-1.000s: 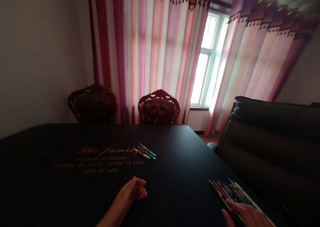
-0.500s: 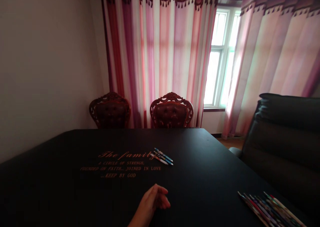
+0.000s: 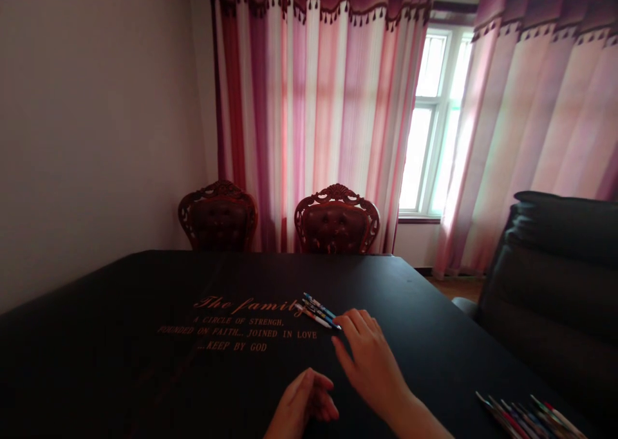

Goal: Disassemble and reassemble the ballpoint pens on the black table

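On the black tabletop point(image 3: 232, 387), a small group of pens point(image 3: 316, 310) lies beside the printed gold lettering. My right hand point(image 3: 369, 355) is at the near right end of these pens, its fingers apart from the thumb and the fingertips covering or touching the pen ends; contact is not clear. My left hand point(image 3: 306, 400) hovers nearer to me, below the pens, its fingers loosely curved and apart, holding nothing visible. At the lower right lies a larger bunch of several pens point(image 3: 531, 420) in mixed colours.
Two carved chairs with dark red backs point(image 3: 219, 223) stand beyond the far table edge. A black padded chair point(image 3: 555, 284) is at the right side. Striped curtains point(image 3: 328, 117) and a window point(image 3: 429, 130) are behind.
My right hand has come into view and reached the small group of pens. My left hand keeps nearly the same place. The view has shifted slightly.
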A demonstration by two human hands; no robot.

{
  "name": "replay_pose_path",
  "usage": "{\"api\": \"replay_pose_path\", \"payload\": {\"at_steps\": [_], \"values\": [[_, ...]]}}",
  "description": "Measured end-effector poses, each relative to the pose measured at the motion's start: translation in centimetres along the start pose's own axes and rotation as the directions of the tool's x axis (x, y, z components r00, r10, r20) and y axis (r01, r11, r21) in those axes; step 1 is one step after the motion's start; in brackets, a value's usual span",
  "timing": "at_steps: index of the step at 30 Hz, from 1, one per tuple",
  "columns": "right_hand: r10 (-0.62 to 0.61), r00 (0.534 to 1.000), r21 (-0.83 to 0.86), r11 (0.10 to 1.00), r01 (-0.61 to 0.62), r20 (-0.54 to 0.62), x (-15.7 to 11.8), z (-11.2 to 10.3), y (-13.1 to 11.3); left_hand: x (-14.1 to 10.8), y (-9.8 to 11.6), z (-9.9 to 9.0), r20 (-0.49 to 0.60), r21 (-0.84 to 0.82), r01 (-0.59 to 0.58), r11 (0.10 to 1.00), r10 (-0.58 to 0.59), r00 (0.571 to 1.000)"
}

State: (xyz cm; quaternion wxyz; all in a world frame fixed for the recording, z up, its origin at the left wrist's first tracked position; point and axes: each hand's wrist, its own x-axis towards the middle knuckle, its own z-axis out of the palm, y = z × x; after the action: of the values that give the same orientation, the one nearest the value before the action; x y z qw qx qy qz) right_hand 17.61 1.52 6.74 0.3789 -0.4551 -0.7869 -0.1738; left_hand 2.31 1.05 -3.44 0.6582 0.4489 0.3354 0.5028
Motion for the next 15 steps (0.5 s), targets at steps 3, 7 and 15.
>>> {"api": "replay_pose_path", "payload": {"at_steps": [3,7,15], "values": [[0.175,0.955,-0.118,0.982,-0.15,0.24,-0.4,4.1,1.7,0.1,0.1,0.0,-0.008,0.024,0.012,1.0,-0.011,1.0],[0.266,0.919,-0.165,0.96,-0.226,0.291,-0.2,6.7,2.1,0.3,0.1,0.1,-0.003,0.043,0.019,0.999,-0.019,1.0],[0.335,0.881,-0.168,0.941,-0.294,0.334,0.9,9.4,1.6,0.2,0.2,-0.3,0.014,0.11,0.031,0.993,-0.033,0.999]]}}
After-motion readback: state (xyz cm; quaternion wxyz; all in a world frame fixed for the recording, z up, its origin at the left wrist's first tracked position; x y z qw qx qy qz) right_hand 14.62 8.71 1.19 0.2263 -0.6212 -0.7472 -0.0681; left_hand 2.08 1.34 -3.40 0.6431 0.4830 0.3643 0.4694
